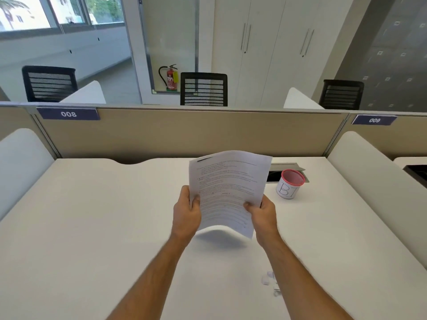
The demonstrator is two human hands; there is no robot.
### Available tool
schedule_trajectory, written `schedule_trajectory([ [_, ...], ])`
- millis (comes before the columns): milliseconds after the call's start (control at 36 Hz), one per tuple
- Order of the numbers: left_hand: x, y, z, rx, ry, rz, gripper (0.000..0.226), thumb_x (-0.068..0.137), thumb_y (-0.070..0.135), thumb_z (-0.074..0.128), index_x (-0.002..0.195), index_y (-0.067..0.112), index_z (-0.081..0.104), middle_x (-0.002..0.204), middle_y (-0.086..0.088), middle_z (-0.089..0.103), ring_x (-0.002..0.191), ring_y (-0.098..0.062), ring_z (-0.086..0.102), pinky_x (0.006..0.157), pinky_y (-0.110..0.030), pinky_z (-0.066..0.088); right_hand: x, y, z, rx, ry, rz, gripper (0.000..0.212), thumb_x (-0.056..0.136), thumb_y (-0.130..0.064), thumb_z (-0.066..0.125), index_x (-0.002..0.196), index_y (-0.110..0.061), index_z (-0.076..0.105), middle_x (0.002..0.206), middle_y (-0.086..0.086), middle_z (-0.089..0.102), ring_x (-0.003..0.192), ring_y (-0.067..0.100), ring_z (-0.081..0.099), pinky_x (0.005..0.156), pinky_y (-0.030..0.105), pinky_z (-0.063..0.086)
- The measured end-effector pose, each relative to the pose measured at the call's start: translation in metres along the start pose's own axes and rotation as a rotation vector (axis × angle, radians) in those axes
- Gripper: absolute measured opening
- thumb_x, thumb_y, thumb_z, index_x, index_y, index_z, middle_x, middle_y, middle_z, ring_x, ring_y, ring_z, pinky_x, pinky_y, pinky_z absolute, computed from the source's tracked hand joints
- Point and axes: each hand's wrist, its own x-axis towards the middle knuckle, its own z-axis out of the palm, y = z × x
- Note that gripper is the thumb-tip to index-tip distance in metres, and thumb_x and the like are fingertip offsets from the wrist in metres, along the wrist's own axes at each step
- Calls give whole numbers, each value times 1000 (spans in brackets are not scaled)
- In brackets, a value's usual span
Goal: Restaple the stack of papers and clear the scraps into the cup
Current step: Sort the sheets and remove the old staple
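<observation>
papers (227, 188) between hands | left hand (186, 210), right hand (262, 212) pinching edges | possibly off desk (92, 215)

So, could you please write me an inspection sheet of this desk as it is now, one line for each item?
Surface: white desk, open cable hatch at the back.
Job's things: stack of papers held up above the desk; cup with red rim upright at right; paper scraps lying near the front right; no stapler seen.
Clutter: nothing seen.
Hands: left hand grips the stack's left edge; right hand grips its lower right edge.
Cables: nothing seen.
Surroundings: beige partition labelled 008, black chairs, fire extinguisher.
</observation>
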Motion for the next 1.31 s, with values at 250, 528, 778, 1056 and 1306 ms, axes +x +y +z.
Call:
schedule_trajectory([
  [250, -16, -10, 8, 83, -52, -17, 19, 106, 14, 46, 122, 25, 43, 112, 12, 59, 100, -11, 65, 60, -8, 53, -6, 7, -2, -15, 7, 30, 38, 85, -7, 74, 120, -22, 67, 112, 3, 73, 107, 30, 67, 92, 55, 57],
  [528, -20, -8, 15, 89, -42, -91, 17, 108, 15, 39, 124, 21, 42, 119, 6, 58, 103, -15, 63, 73, -18, 56, -13, 1, -10, -77, -32, 32, 41, 85, -7, 72, 122, -24, 67, 116, 1, 73, 110, 31, 65, 96, 59, 54],
  [778, -19, -6, 18, 0, 20, -336, 22, 100, 12, 45, 120, 21, 45, 115, -2, 65, 99, -18, 64, 82, -41, 59, -18, -51, -18, -468, -114, -135, 25, 89, -8, 62, 105, -23, 74, 96, -5, 76, 89, 18, 71, 74, 36, 59],
  [1056, -30, -19, 30, 198, -78, -585, 54, 91, 6, 42, 144, 14, 38, 134, -16, 54, 119, -36, 55, 97, -48, 55, -32, -120, 18, -1058, -193, -270, 23, 90, -3, 50, 75, -19, 55, 74, 0, 55, 72, 22, 55, 62, 30, 40],
  [1306, -43, -25, 25, 171, -87, -573, 53, 91, 2, 41, 143, 15, 42, 139, -14, 50, 120, -31, 53, 86, -38, 53, -37, -96, 50, -1313, -247, -297, 11, 97, -16, 62, 108, -13, 64, 91, 4, 62, 79, 20, 54, 68, 33, 42],
])
